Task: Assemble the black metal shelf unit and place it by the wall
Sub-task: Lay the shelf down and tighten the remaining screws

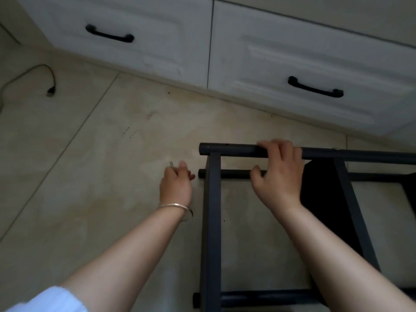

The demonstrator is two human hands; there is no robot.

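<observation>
Right hand gripping shelf frame top tube; left hand pinching small metal piece

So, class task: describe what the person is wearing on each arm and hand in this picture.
The left hand is bare, with a thin silver bangle at the wrist and a white sleeve pushed up near the elbow. The right hand and forearm are bare: no ring, watch, glove or sleeve shows.

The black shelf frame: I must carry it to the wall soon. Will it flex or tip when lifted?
The black shelf frame looks like rigid metal tube, so probably stiff. Open and tall-looking, it may tip if pushed high. The right hand grips its top tube, suggesting a fair handhold.
</observation>
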